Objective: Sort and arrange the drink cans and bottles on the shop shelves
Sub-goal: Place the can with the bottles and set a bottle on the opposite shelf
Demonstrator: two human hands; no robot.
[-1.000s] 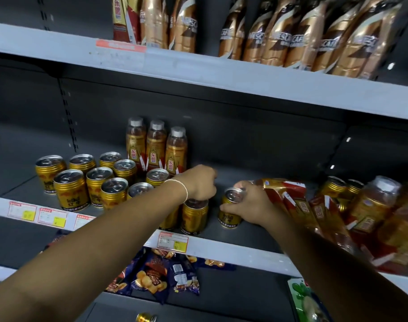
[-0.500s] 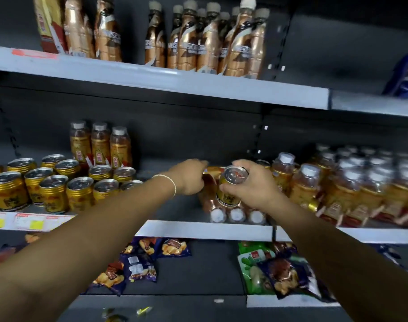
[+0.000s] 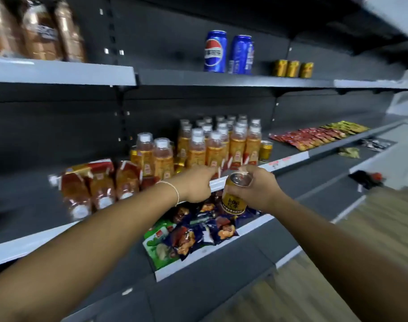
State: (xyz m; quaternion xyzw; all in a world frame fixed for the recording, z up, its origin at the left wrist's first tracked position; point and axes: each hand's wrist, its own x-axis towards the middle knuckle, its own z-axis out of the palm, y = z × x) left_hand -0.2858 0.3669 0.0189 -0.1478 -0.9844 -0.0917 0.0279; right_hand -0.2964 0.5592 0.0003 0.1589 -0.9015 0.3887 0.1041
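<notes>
My right hand (image 3: pixel 259 188) grips a gold drink can (image 3: pixel 234 197) upright in front of the middle shelf (image 3: pixel 289 160), its silver top toward me. My left hand (image 3: pixel 197 185) is curled into a loose fist just left of the can and holds nothing that I can see. Behind the hands stand several orange bottles (image 3: pixel 218 145) with white caps, and a lone gold can (image 3: pixel 265 151) stands right of them. Three shrink-wrapped bottles (image 3: pixel 98 184) lie on their sides at the left. Two blue cola cans (image 3: pixel 228 52) and three small gold cans (image 3: pixel 292 69) stand on the upper shelf.
Brown coffee bottles (image 3: pixel 35 31) fill the top left shelf, blurred. Snack packets (image 3: pixel 196 231) lie on the lower shelf under the hands. Red and yellow sachets (image 3: pixel 314 135) lie along the middle shelf at the right. Wooden floor (image 3: pixel 337 263) shows at the lower right.
The view has swung right along the shelves, away from the gold can group. My right hand has lifted the gold can off the shelf and carried it right; my left hand moved along beside it.
</notes>
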